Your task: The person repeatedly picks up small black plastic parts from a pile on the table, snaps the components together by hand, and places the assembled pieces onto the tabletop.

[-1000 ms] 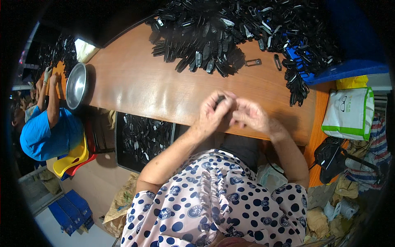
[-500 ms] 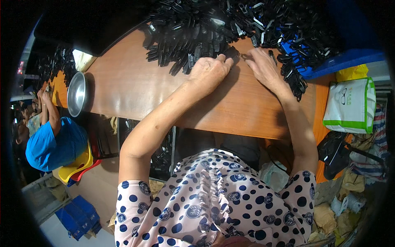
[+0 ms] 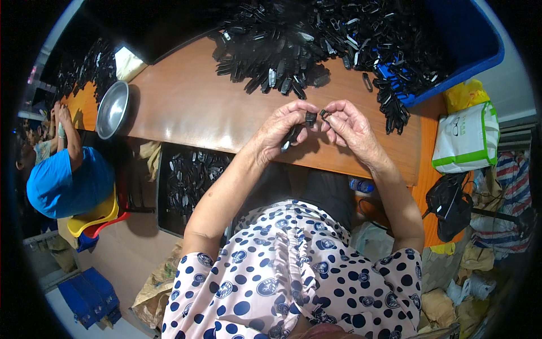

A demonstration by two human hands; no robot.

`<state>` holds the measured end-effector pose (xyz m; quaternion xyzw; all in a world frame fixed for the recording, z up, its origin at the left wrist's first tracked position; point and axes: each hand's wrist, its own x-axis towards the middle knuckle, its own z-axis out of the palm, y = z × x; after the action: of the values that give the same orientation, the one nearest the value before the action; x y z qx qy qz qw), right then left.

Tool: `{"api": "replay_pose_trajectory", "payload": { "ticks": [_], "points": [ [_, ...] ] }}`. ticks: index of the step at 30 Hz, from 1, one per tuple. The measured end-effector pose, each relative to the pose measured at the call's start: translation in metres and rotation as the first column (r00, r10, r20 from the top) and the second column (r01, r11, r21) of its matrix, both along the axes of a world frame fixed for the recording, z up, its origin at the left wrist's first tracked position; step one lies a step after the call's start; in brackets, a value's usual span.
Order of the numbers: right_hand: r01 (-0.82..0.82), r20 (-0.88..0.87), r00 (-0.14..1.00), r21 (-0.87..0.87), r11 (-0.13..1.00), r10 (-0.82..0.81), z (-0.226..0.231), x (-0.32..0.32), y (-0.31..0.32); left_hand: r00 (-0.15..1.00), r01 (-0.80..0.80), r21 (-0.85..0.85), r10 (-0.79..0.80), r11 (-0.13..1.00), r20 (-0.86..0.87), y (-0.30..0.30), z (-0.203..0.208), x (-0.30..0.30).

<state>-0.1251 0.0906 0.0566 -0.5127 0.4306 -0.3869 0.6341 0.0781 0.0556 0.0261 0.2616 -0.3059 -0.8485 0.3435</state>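
Observation:
Just above the table's near edge, my hands face each other, close but apart. My left hand (image 3: 280, 129) is closed around small black plastic pieces (image 3: 310, 118), whose exact kind I cannot make out. Between thumb and forefinger, my right hand (image 3: 353, 133) pinches another small black plastic piece (image 3: 324, 114). Beyond both hands, a large pile of long, narrow black plastic pieces (image 3: 254, 62) is spread over the brown table (image 3: 186, 107). A single loose black piece (image 3: 367, 82) lies at the pile's right side.
A blue crate (image 3: 471, 70) stands at the back right, beside a white and green bag (image 3: 466, 138). A metal bowl (image 3: 113, 110) sits at the table's left. Below the near edge is a dark bin of black pieces (image 3: 192, 175). A person in blue (image 3: 68, 181) works at far left.
Both hands have drawn back from the pile toward the table's near edge and come together. The right hand, open before, now pinches a small black piece.

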Motion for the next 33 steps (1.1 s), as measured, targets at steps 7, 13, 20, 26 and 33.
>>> {"api": "replay_pose_trajectory", "payload": {
  "ticks": [7,13,20,26,33],
  "points": [
    [-0.032,0.027,0.999,-0.003,0.999,0.032,0.022,0.012,0.020,0.994,-0.091,-0.220,0.101,0.971,0.031,0.038,0.013,0.007],
    [-0.056,0.066,0.996,0.048,0.997,0.053,0.031,0.016,0.029,0.932,-0.080,-0.493,0.240,0.866,0.270,0.052,0.013,0.013],
    [-0.106,0.088,0.991,0.081,0.991,0.099,0.032,0.014,0.034,0.850,-0.046,-0.889,0.485,0.455,0.205,0.055,0.013,0.016],
    [-0.202,0.026,0.979,0.213,0.956,0.201,0.033,0.005,0.031,0.789,0.107,-0.938,0.546,0.329,0.281,0.060,0.018,0.019],
    [-0.198,-0.153,0.956,0.293,0.935,0.251,0.030,0.003,0.028,0.701,0.265,-0.947,0.639,0.181,0.318,0.067,0.018,0.017]
  ]
}}
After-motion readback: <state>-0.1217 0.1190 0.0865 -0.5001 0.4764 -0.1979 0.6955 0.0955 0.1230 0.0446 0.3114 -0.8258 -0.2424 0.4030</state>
